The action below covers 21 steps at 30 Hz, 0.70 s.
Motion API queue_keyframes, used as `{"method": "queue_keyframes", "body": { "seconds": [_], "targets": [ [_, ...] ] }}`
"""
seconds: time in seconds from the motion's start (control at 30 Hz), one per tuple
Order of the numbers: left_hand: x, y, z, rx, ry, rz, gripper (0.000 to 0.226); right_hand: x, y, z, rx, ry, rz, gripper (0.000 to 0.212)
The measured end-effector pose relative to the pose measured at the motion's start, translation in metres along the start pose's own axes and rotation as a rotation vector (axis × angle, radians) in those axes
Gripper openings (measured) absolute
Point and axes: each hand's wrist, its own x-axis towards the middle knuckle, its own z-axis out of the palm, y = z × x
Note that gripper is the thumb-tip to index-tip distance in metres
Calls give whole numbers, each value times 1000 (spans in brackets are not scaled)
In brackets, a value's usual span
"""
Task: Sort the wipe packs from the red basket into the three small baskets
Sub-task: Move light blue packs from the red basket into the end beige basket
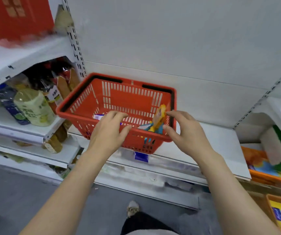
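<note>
Red basket (133, 95) on shelf, both hands near, pack lettering blurred

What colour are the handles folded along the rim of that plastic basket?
Black handles on the red plastic basket, clearest in the head view.

Both forearms are seen bare, with no sleeves, watch or rings shown on the left hand (110, 131) or the right hand (187, 133). Dark trousers (141, 223) are worn, and a light shoe (133, 209) with a dark speckled pattern.
</note>
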Motion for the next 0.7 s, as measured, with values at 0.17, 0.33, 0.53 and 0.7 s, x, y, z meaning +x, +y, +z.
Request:
{"method": "queue_keyframes", "body": {
  "seconds": [0.17,0.33,0.53,0.7],
  "targets": [
    [83,-51,8,16,-131,-72,36,99,-4,31,6,-92,-28,45],
    [129,-92,32,7,-346,-137,50,157,8,74,-107,-383,74,52],
    [185,-131,59,88,-729,-98,63,191,19,141,-314,-914,224,63],
    [212,-149,80,32,-1006,-11,52,183,17,172,-532,-1036,220,75]
  ]
}}
